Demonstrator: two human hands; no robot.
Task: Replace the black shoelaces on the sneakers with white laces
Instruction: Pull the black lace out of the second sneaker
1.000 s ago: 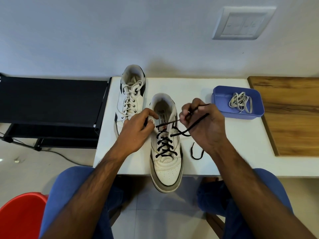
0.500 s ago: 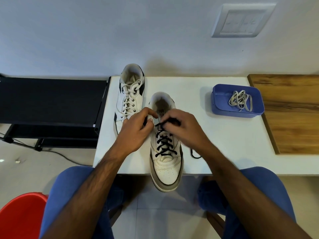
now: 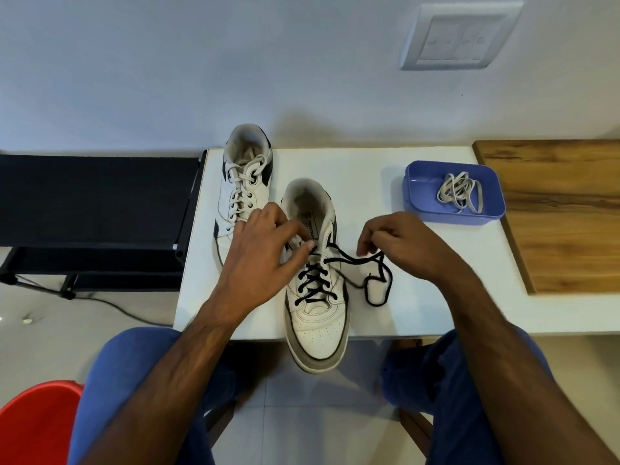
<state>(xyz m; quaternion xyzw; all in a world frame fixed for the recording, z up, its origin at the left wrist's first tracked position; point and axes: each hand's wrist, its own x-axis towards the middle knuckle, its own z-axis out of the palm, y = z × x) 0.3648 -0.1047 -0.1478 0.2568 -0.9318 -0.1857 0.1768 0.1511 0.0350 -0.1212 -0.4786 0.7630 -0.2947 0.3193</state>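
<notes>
On the white table (image 3: pixel 419 317), the near sneaker (image 3: pixel 315 297) overhangs the front edge; left hand (image 3: pixel 261 260) grips its collar to steady it (I'd guess), right hand (image 3: pixel 399 243) pinches the black lace (image 3: pixel 355 261), probably unthreading; far sneaker (image 3: pixel 243 182) already wears white; spare white lace (image 3: pixel 461 196) waits in the blue tray (image 3: pixel 416 196), nothing blocking.

Smooth white leather-look sneaker (image 3: pixel 315 317), woven black lace (image 3: pixel 355 261), glossy blue plastic tray (image 3: pixel 419 209), grained wooden board (image 3: pixel 567 229), matt white tabletop (image 3: pixel 402 313)
</notes>
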